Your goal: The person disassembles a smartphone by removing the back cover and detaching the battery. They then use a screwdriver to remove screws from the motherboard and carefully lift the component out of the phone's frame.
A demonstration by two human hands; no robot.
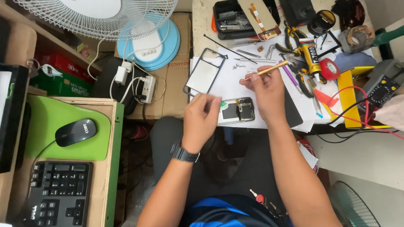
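Right hand (266,90) pinches a thin yellow stick tool (269,69) between closed fingers, pen-style, tip pointing left over the white paper sheet (229,82) — a grip that suits fine prying or scraping. Left hand (201,120) sits at the near edge of the worktop, fingers curled narrow at the left end of the opened phone (237,111), probably steadying it; can't tell if the fingertips pinch something small, a bit of green shows there. The phone lies flat, back off, insides up, on the paper near the worktop's front edge, between both hands. Black watch (184,154) on the left wrist.

The phone frame (205,72) lies apart on the left edge of the paper, set aside out of the way. Tiny screws and metal bits (240,64) sit on the white sheet, likely so they show up. Behind the right hand, toward the far right corner: glue tube (310,56), red tape roll (329,69), pliers (291,40), multimeter (382,86) with red lead. A black parts tray (229,19) is at the far edge.

Off the worktop, left: green mouse pad (46,117) with mouse (75,131), keyboard (59,194), power strip (148,89), fan (101,14).
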